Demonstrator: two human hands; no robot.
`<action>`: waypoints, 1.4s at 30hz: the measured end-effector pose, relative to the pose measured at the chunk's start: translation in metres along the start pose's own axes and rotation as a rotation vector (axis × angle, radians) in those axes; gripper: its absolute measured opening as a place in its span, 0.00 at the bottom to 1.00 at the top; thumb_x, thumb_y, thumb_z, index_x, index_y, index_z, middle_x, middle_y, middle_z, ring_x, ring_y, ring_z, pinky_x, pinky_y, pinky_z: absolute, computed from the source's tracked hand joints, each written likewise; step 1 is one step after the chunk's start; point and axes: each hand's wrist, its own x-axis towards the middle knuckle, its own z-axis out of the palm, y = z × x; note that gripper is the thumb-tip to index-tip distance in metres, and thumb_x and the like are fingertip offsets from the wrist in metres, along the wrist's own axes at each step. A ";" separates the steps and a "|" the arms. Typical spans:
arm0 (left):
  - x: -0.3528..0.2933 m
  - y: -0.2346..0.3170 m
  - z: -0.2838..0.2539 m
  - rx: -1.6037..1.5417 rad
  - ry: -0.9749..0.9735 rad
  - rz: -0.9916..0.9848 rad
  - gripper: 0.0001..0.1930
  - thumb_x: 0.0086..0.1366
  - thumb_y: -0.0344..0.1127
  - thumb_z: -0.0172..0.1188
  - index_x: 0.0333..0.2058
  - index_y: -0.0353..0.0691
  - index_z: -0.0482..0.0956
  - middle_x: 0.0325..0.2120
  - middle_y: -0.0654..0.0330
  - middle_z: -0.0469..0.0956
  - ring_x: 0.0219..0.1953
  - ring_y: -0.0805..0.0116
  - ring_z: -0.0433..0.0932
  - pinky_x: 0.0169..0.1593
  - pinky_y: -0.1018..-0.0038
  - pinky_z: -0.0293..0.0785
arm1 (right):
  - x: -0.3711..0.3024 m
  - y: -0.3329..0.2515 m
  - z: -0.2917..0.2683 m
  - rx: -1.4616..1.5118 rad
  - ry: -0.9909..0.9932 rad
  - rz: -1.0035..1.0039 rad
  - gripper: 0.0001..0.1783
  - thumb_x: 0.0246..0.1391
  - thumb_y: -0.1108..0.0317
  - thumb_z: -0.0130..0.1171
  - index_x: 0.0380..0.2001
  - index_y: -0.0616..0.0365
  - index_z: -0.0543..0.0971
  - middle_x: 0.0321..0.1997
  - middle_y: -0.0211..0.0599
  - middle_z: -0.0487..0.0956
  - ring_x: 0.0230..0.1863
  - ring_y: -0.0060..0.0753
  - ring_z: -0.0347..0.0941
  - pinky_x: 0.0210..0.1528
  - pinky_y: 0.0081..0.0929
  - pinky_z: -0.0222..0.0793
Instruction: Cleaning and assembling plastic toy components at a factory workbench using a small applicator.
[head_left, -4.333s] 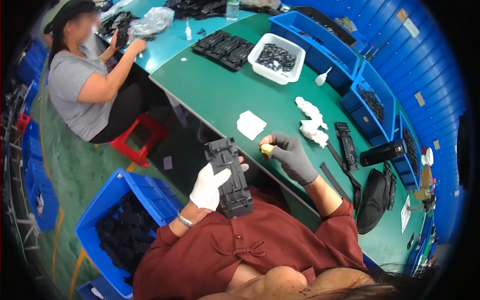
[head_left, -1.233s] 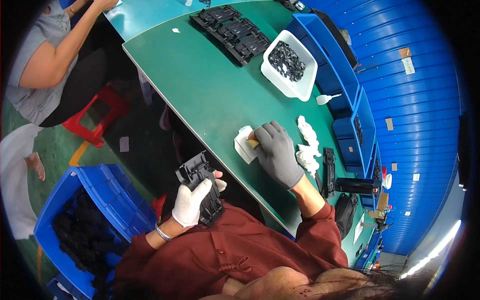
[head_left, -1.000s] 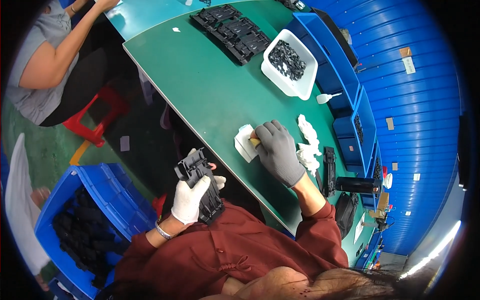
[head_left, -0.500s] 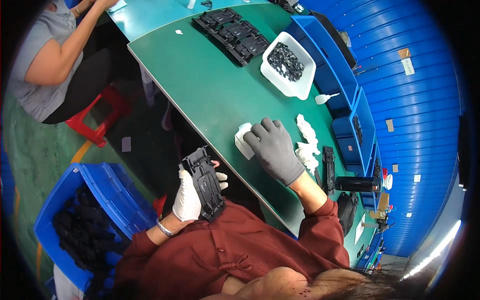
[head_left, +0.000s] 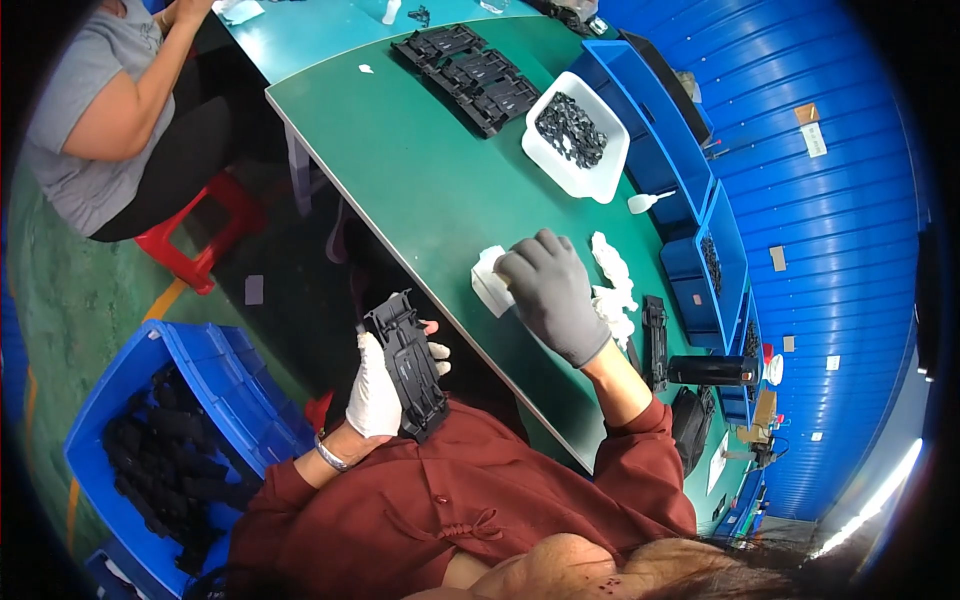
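In my left hand (head_left: 372, 400), which wears a white glove, I grip a long black molded plastic part (head_left: 412, 372) by its sides, tilted in front of my body. Its upper face shows ribs and recesses. Over the table's near edge is my right hand (head_left: 556, 300) in a grey glove, its fingers curled down and pressed together. The fingertips are at a folded white cloth or paper pad (head_left: 491, 282), partly covering it. Whether they hold anything is hidden. Crumpled white cloth (head_left: 613, 285) lies just right of this hand.
A white tub (head_left: 532, 163) of small black pieces and joined black parts (head_left: 470, 75) occupy the far green table (head_left: 385, 165). Blue bins (head_left: 690, 245) line the right. Another blue bin (head_left: 160, 345) with black parts stands lower left. A person (head_left: 100, 130) sits far left.
My right hand's fingers have curled in more and shifted slightly right, off part of the white pad. My left hand keeps the black part nearly in place. The seated person's arms have moved.
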 end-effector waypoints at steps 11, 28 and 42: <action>0.001 -0.005 0.001 -0.101 0.084 0.019 0.51 0.66 0.80 0.32 0.60 0.34 0.71 0.41 0.51 0.83 0.43 0.57 0.84 0.50 0.65 0.80 | -0.017 0.000 0.017 0.284 0.045 0.352 0.10 0.42 0.78 0.61 0.31 0.56 0.79 0.34 0.38 0.75 0.41 0.46 0.69 0.42 0.41 0.67; 0.002 0.000 0.004 -0.095 0.024 0.109 0.43 0.70 0.74 0.39 0.68 0.43 0.62 0.56 0.52 0.75 0.47 0.59 0.82 0.54 0.59 0.81 | -0.010 -0.005 0.003 -0.091 0.043 0.057 0.07 0.44 0.72 0.62 0.31 0.54 0.79 0.34 0.34 0.75 0.40 0.40 0.70 0.44 0.39 0.66; -0.001 -0.001 -0.004 -0.129 -0.009 0.079 0.42 0.71 0.72 0.40 0.69 0.45 0.60 0.57 0.52 0.74 0.48 0.59 0.81 0.55 0.61 0.80 | 0.006 -0.011 -0.010 -0.282 -0.140 -0.214 0.09 0.46 0.65 0.60 0.32 0.53 0.80 0.34 0.31 0.74 0.43 0.37 0.70 0.51 0.40 0.68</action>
